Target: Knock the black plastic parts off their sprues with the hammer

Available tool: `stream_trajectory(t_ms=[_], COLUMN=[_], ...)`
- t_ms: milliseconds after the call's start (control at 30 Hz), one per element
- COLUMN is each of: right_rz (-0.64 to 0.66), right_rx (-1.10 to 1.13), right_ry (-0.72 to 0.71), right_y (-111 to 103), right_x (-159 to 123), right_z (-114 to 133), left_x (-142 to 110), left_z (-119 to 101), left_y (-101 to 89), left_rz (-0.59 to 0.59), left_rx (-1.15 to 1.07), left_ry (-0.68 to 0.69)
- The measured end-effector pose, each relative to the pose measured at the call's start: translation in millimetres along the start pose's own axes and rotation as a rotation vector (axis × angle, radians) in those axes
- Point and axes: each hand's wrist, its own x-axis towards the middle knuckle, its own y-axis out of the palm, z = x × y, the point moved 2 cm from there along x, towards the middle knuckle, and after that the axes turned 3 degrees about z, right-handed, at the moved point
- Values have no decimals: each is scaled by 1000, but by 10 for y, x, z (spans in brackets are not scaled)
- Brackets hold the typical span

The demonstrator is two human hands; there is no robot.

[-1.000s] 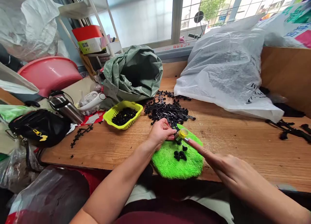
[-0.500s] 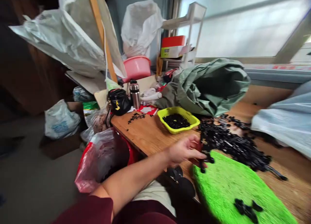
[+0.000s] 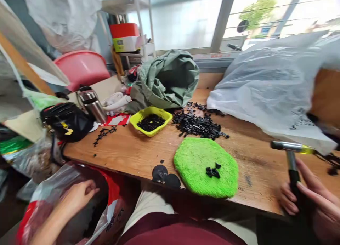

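Observation:
My right hand [image 3: 302,192] is at the lower right, off the table edge, closed around the black handle of a small hammer [image 3: 293,163] with a steel head and a yellow band. My left hand [image 3: 77,195] hangs low over a plastic bag with red print [image 3: 111,206], and nothing shows in its loosely spread fingers. On the wooden table [image 3: 265,177] lies a fuzzy green mat [image 3: 199,174] with a few black plastic pieces [image 3: 212,172] on it. A heap of black plastic parts [image 3: 196,125] lies beyond the mat.
A yellow basket of black parts [image 3: 150,121] and a green woven sack [image 3: 167,80] stand behind the heap. A large translucent plastic bag [image 3: 271,89] lies to the right. A steel flask [image 3: 92,106] and a black pouch [image 3: 66,121] stand at the left.
My left hand has moved off the heap's edge, down to the bag at the left. My right hand has carried the hammer to the right, away from the mat. The view has swung about.

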Motion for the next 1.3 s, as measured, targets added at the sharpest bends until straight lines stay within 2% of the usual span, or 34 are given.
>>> stream_trajectory(t_ms=[33,133,200,233,300,367,433,533,633,767,900,1067,1200,1300], right_rz=[-13,1,7,11,19,27,36,48,52,42,32,27,41,5], right_rx=[28,62,62,59,54,50,51,54,67,93,100,86,53,87], right_ry=[7,11,1,-3,-17,-29,-34,-23,-13,-10,-26,-41,-64,-34], right_y=[13,77,98,100,92,73,51,29,41,79,66,20,30,76], right_x=[-29,-70,-84,-92,-109,-121,-121,-104,-103,-138,-138,-108,-111,-147], right_z=[16,48,55,56,54,46,33,9,8,34,20,-27,-16,22], left_x=[4,-83,-175,-214,-256,-258,-239,-207,-157,18,199,277,235,134], left_z=[-326,-1499,-2228,-2524,-2952,-3185,-3278,-3297,-3297,-3332,-3367,-3329,-3310,-3269], left_y=[-27,-62,4,54,168,280,363,427,437,389,355,384,383,341], left_rz=[5,9,24,5,-44,-30,16,44,22,-22,-3,-85,-138,-278], left_rx=[-52,-272,-335,-332,-276,-150,-40,-50,-220,-441,-496,-537,-530,-567], left_ry=[136,593,919,1076,1318,1487,1560,1514,1381,1112,914,756,804,905])
